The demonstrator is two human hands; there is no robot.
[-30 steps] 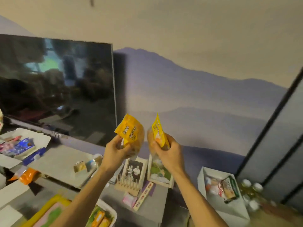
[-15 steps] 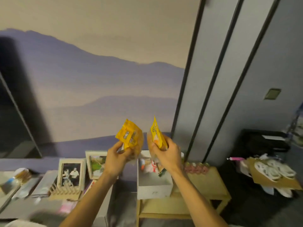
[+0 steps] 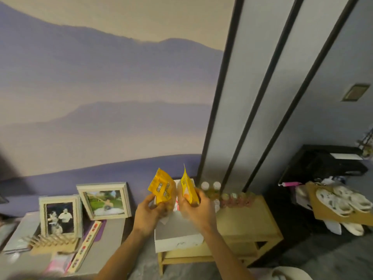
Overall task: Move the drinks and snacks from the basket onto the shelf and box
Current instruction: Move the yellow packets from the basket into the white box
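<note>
My left hand (image 3: 148, 214) grips a yellow snack packet (image 3: 162, 188) by its lower part. My right hand (image 3: 198, 211) grips a second yellow snack packet (image 3: 188, 188), turned edge-on to me. Both packets are held upright, side by side, just above the open white box (image 3: 177, 238). The box stands on the left end of a low wooden shelf (image 3: 250, 223). Something red and white shows inside the box, mostly hidden by my hands. Behind the box, bottled drinks with white caps (image 3: 211, 188) stand on the shelf top. The basket is out of view.
Small jars (image 3: 236, 200) line the shelf's back edge. Left of the shelf, a grey cabinet (image 3: 113, 235) carries two photo frames (image 3: 105, 200), a wooden rack (image 3: 50, 240) and a long ruler-like strip (image 3: 86, 246). At right are a black stand (image 3: 323, 164) and slippers on cardboard (image 3: 343, 203).
My view has swung right, away from the TV and toward the shelf. Both hands have carried the yellow packets along and lowered them over the white box.
</note>
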